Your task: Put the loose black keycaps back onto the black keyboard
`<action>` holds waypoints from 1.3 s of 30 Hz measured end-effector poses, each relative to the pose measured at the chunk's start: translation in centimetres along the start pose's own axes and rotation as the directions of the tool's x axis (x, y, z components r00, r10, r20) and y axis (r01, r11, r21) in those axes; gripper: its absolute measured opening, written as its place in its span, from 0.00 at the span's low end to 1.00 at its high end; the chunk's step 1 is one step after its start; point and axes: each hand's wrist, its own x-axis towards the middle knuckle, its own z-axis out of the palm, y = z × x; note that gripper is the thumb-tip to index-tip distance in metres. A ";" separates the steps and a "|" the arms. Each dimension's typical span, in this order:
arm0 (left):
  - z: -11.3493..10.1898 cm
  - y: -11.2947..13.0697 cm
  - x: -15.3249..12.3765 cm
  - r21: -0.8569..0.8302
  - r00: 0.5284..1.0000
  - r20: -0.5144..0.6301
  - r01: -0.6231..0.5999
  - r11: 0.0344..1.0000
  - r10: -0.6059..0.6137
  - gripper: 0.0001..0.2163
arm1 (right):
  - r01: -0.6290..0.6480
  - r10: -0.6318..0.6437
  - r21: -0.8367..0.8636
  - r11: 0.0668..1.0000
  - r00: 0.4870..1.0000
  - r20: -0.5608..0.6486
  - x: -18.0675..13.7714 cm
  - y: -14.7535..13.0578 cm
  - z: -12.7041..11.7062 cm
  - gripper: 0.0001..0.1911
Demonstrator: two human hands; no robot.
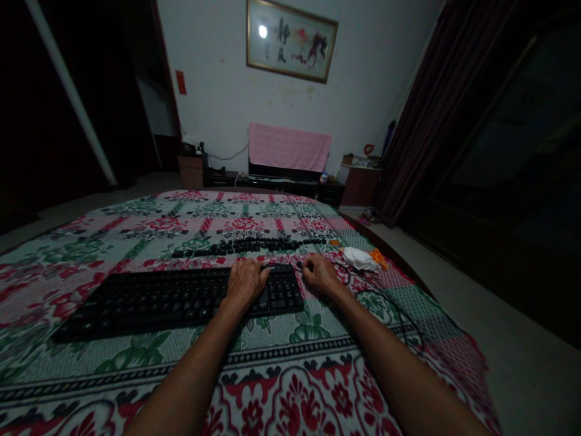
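A black keyboard (172, 303) lies slantwise on the patterned cloth. My left hand (246, 281) rests over its right-hand part, fingers bent down at the back edge and thumb by the number pad. Just off the keyboard's right end, my right hand (320, 275) is closed in a pinch. Something small and dark shows at its fingertips, too dim to name. Many small black keycaps (258, 244) lie in a long loose row behind the keyboard. A dark cable (399, 309) loops over the cloth on the right.
White crumpled tissue (361, 259) and an orange item (379, 258) lie right of the keycaps. The floral tablecloth (313, 387) covers the table, whose edge curves down at right. Beyond stand a low cabinet (329, 192) and a screen under a pink towel (288, 147).
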 end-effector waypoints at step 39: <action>-0.3 0.0 0.2 -0.001 0.999 0.038 0.007 1.000 -0.007 0.18 | 0.103 -0.117 0.129 0.986 0.988 0.105 0.3 1.1 0.2 0.25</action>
